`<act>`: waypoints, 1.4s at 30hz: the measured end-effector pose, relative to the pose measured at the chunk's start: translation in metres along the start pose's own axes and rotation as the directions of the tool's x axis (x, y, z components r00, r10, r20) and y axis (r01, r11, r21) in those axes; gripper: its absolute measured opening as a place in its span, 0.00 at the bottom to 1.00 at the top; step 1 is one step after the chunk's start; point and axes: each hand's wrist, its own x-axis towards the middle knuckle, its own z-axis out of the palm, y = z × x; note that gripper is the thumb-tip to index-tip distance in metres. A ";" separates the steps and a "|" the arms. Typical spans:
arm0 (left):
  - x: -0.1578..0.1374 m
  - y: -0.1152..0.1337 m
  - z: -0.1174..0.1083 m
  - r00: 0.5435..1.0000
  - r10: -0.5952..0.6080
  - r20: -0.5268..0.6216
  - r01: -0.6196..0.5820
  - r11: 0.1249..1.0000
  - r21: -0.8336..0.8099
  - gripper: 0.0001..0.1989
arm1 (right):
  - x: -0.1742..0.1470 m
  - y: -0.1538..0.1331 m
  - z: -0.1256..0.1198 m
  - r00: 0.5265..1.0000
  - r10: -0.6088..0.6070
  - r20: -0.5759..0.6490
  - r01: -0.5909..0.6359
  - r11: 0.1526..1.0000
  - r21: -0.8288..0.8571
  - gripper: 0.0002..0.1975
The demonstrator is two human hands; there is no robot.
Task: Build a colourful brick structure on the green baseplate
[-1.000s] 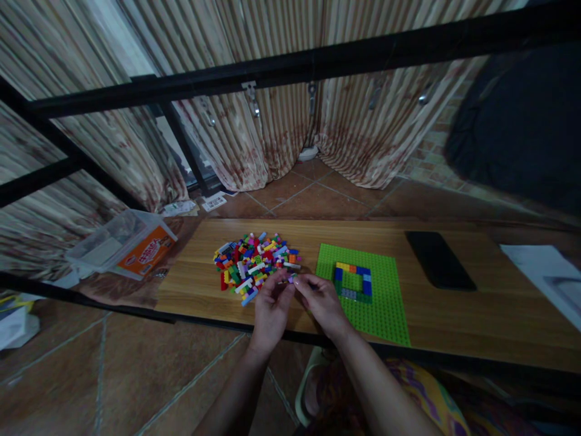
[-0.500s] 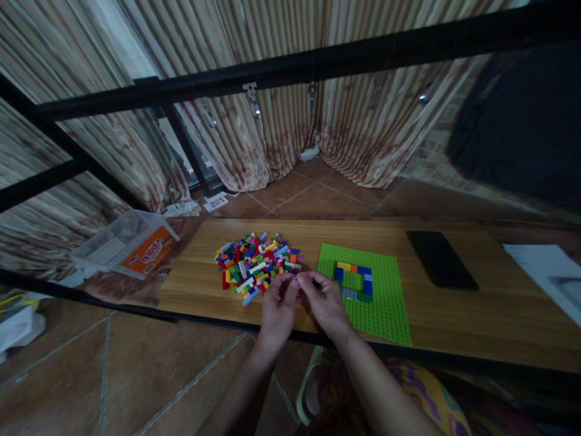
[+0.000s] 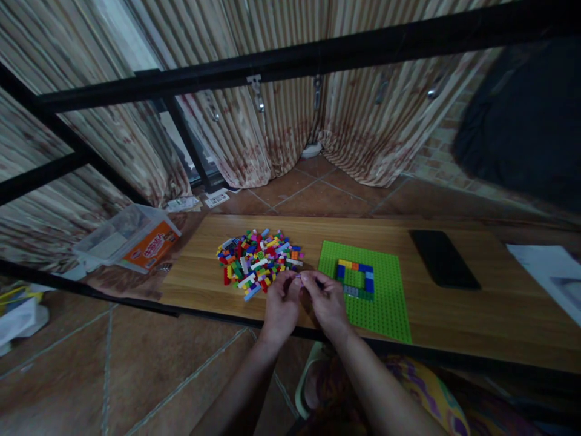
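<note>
My left hand (image 3: 282, 301) and my right hand (image 3: 325, 301) meet fingertip to fingertip above the front of the table. Between them they pinch a small purple toy brick (image 3: 298, 277), mostly covered by the fingers. Just beyond my left hand lies a heap of mixed building bricks (image 3: 258, 261) in many colours. To the right of my right hand a green baseplate (image 3: 388, 303) rests on the wood. On it stands a square frame of bricks (image 3: 369, 283), blue, yellow, orange, grey and green, with an open middle.
A black flat tablet-like object (image 3: 442, 259) lies right of the baseplate on the wooden table (image 3: 508, 309). Paper (image 3: 544, 272) is at the far right. A clear plastic box (image 3: 129, 239) with an orange label stands left of the table. Black metal bars (image 3: 281, 60) cross in front of curtains.
The view has shifted slightly. Both hands stay together at the same spot with the purple brick, their fingers moving only a little.
</note>
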 end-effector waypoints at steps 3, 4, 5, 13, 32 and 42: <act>-0.003 0.003 0.000 1.000 -0.016 0.005 0.016 1.000 -0.011 0.07 | 0.000 0.005 -0.001 0.999 0.044 -0.027 -0.043 0.997 0.058 0.17; -0.003 0.003 0.001 1.000 -0.018 0.006 0.018 1.000 -0.013 0.07 | 0.001 0.006 -0.001 0.997 0.063 -0.042 -0.060 0.995 0.075 0.19; -0.004 0.004 0.001 1.000 -0.020 0.008 0.020 1.000 -0.013 0.07 | 0.001 0.007 -0.002 0.995 0.082 -0.056 -0.077 0.993 0.088 0.20; 0.006 -0.001 0.000 0.995 -0.102 0.005 0.102 0.993 -0.063 0.11 | 0.004 0.001 0.006 0.991 0.117 -0.068 -0.113 0.992 0.058 0.22; 0.017 -0.018 -0.015 0.997 -0.038 -0.069 0.039 0.999 0.013 0.13 | 0.015 0.007 0.003 0.989 -0.141 0.032 0.132 0.791 -0.597 0.18; 0.014 -0.011 -0.013 0.999 -0.033 0.026 0.034 0.997 -0.065 0.14 | 0.016 0.006 0.003 0.998 -0.014 0.057 0.028 0.967 -0.254 0.14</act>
